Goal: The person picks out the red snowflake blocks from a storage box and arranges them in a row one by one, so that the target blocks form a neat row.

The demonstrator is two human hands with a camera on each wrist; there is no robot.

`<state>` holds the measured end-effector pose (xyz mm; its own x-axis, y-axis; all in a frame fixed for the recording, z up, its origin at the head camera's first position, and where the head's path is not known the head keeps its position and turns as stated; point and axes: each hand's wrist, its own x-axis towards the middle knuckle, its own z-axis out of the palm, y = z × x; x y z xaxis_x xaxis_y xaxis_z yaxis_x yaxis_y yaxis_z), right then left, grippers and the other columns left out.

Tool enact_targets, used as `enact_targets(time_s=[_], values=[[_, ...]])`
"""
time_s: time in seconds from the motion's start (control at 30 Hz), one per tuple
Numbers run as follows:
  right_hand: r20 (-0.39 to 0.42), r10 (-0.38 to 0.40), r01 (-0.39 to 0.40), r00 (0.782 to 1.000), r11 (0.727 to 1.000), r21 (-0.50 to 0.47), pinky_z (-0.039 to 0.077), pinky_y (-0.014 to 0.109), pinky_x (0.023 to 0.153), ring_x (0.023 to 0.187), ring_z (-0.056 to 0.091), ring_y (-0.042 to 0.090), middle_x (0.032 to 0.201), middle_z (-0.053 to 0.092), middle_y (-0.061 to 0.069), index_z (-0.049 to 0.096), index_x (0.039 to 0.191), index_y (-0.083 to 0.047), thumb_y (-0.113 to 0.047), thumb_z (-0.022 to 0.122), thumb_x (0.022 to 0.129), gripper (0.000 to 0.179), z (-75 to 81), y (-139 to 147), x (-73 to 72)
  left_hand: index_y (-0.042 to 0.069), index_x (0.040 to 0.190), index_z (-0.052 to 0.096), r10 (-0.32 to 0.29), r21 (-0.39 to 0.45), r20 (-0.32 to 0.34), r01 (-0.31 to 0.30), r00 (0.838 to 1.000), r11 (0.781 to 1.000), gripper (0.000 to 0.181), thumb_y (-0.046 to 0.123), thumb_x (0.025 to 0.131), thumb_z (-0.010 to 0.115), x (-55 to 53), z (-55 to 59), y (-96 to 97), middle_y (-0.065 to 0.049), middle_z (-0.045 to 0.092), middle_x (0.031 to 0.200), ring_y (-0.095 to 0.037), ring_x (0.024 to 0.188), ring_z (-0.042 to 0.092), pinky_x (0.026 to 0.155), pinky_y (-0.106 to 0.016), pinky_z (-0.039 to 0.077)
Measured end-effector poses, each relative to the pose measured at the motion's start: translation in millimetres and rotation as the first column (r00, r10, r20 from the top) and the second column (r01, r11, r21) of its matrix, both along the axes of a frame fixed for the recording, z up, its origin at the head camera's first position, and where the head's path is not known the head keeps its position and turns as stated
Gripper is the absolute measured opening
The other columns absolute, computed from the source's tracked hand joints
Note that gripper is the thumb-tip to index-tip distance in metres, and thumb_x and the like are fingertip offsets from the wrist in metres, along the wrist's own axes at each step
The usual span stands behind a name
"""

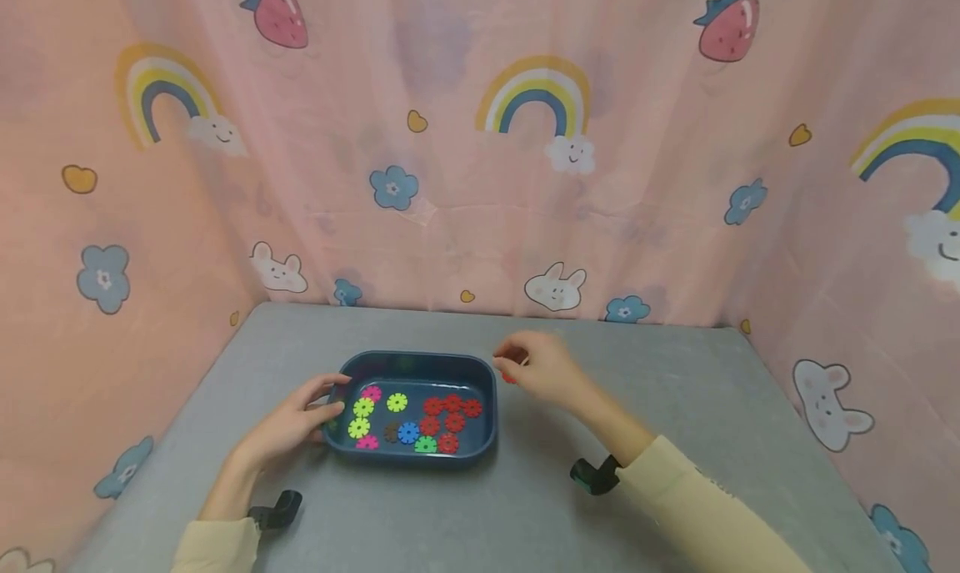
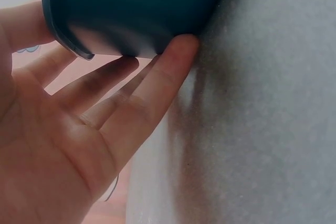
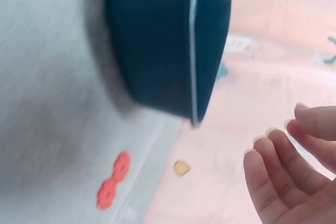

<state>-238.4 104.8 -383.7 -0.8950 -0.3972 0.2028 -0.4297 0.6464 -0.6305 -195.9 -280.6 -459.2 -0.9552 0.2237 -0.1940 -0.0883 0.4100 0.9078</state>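
Observation:
My left hand (image 1: 288, 419) grips the left end of a dark blue tray (image 1: 412, 458). In the left wrist view its fingers (image 2: 176, 59) lie against the outer wall of the tray, near the tabletop. Inside sit several notched plastic discs: red discs (image 1: 453, 421) on the right, yellow discs (image 1: 360, 416) on the left, plus pink, blue, green and brown ones. Beyond the tray's right end hovers my right hand (image 1: 543, 369), fingers bent and nothing between them. Under it, two joined red discs (image 3: 114, 180) lie on the table.
A grey cloth covers the tabletop (image 1: 540, 506). Pink patterned curtains (image 1: 450, 248) hang along its back and both sides. Each wrist wears a black camera mount, such as the right mount (image 1: 595, 476).

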Motion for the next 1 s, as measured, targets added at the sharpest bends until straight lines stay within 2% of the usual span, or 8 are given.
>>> enact_targets(time_s=[0.17,0.3,0.57,0.73,1.0], values=[[-0.044,0.051,-0.049,0.998,0.998,0.047,0.054,0.027,0.073,0.082,0.06,0.012,0.089,0.067,-0.005,0.076,0.102,-0.011,-0.015,0.075,0.093,0.009,3.0,-19.3,10.2,0.013,0.151,0.041,0.001,-0.011,-0.002,-0.001,1.0,1.0,0.05,0.023,0.105,0.058,0.2,1.2,0.0,-0.03,0.016,0.163,-0.053,0.141,0.033,0.091,-0.048,0.055],[-0.05,0.095,-0.091,0.994,0.993,0.074,0.054,0.025,0.071,0.082,0.059,0.011,0.089,0.065,-0.007,0.075,0.101,-0.014,-0.018,0.075,0.094,0.008,0.7,-32.6,14.4,0.015,0.15,0.041,0.01,-0.018,0.008,-0.01,1.0,1.0,0.049,0.024,0.105,0.058,-0.3,1.5,-0.7,-0.028,0.016,0.163,-0.052,0.143,0.03,0.093,-0.048,0.055],[0.071,0.196,-0.199,0.978,0.979,0.036,0.052,0.026,0.069,0.083,0.058,0.013,0.092,0.064,-0.005,0.074,0.108,-0.01,-0.019,0.075,0.094,0.016,-16.3,-51.3,13.6,0.015,0.15,0.042,0.015,-0.019,0.006,-0.015,1.0,1.0,0.049,0.024,0.105,0.058,-2.0,0.0,0.5,-0.029,0.016,0.163,-0.053,0.141,0.033,0.091,-0.047,0.056],[0.183,0.202,-0.216,0.962,0.975,0.056,0.052,0.026,0.068,0.082,0.058,0.012,0.092,0.064,-0.008,0.073,0.11,-0.009,-0.02,0.076,0.094,0.019,-32.9,-64.5,8.5,0.014,0.15,0.042,0.015,-0.02,0.001,-0.015,1.0,1.0,0.049,0.024,0.105,0.058,-2.7,-0.4,1.0,-0.029,0.017,0.163,-0.053,0.141,0.033,0.091,-0.046,0.056],[0.236,0.241,-0.274,0.941,0.955,0.116,0.052,0.023,0.069,0.08,0.058,0.009,0.087,0.065,-0.007,0.072,0.107,-0.008,-0.017,0.077,0.093,0.018,-50.9,-81.9,3.2,0.016,0.15,0.043,0.024,-0.019,0.008,-0.024,1.0,1.0,0.049,0.024,0.105,0.059,-2.6,-1.7,-0.3,-0.028,0.019,0.163,-0.052,0.142,0.033,0.094,-0.048,0.054]])
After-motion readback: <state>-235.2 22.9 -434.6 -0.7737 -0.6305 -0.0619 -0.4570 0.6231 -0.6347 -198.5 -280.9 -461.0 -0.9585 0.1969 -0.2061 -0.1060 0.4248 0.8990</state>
